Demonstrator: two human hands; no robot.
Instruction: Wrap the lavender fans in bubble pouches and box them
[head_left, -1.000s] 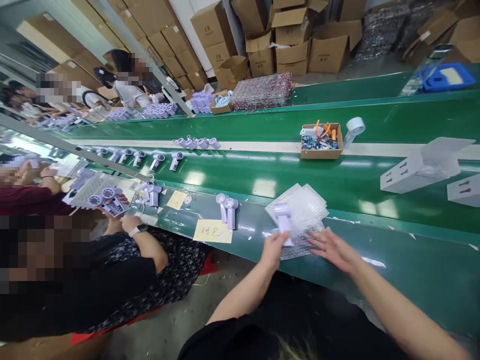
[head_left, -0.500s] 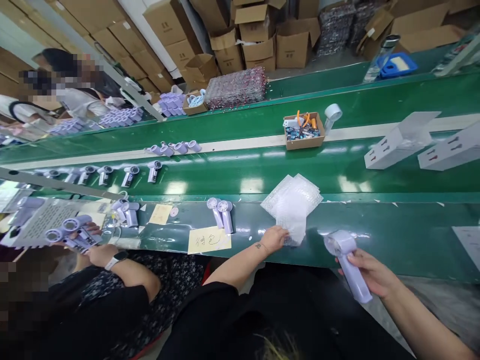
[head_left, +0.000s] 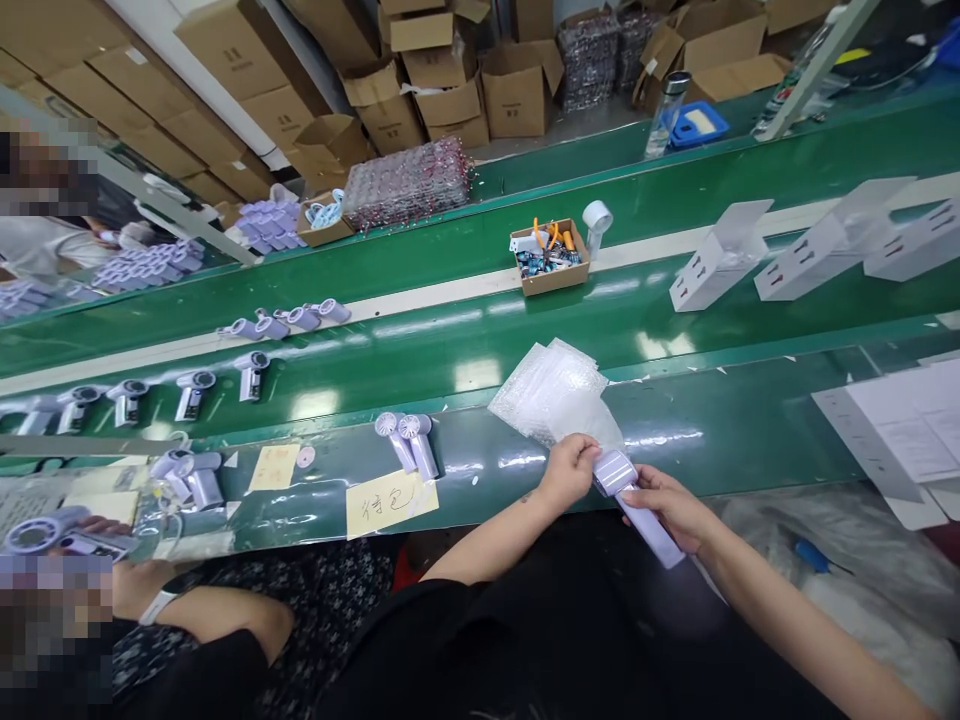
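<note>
The left forearm (head_left: pixel 487 535) reached forward and inward, a small dark mark near its wrist (head_left: pixel 527 498). The left hand (head_left: pixel 570 472) had its fingers bent, their tips drawn in near the thumb. The right forearm (head_left: pixel 795 610) slanted inward; the right hand (head_left: pixel 667 508) curled in a grip, near the left.

A green bench (head_left: pixel 750 420) carries bubble-wrap pouches (head_left: pixel 551 395) and 2 adjacent fans (head_left: pixel 421 447).

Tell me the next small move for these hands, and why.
Probably guide the lilac fan head-first into the near end of the bubble wrap: the right hand holds the fan's handle, its head is close to that end, and the fingers of the left hand are there too. Whether the wrap opens there is unclear.
</note>
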